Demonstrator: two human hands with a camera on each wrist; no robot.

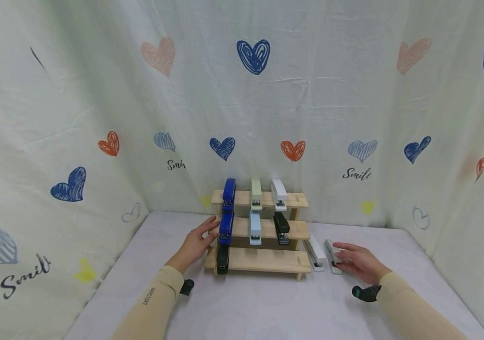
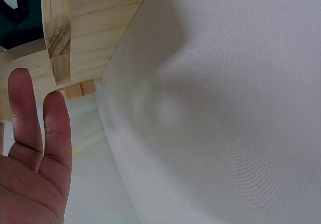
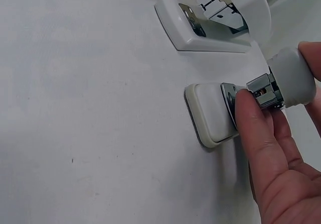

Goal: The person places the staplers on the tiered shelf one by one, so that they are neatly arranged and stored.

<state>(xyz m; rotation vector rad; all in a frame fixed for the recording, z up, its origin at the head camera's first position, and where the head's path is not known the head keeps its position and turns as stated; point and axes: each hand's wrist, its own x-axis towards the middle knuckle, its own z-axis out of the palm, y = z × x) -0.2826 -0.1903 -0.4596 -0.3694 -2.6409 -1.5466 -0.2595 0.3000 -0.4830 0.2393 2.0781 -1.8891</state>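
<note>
My left hand [image 1: 194, 246] is at the left side of a three-step wooden rack [image 1: 263, 260], fingers extended near its middle shelf; contact is hard to make out. In the left wrist view, two of its fingers [image 2: 57, 133] are straight beside the wood. Over at the right, my right hand [image 1: 361, 262] pinches a white stapler [image 3: 293, 76] standing on the table. Its thumb is on the stapler's upper arm and its fingertips are at the gap above the base. A second white stapler [image 1: 316, 252] stands between that one and the rack.
Staplers stand on the rack: blue [image 1: 229, 191], pale green [image 1: 256, 192] and white [image 1: 279, 191] on top; blue [image 1: 226, 226], light blue [image 1: 255, 226] and black [image 1: 282, 226] in the middle; black [image 1: 223, 259] at bottom left. A heart-printed curtain [image 1: 326, 94] hangs behind.
</note>
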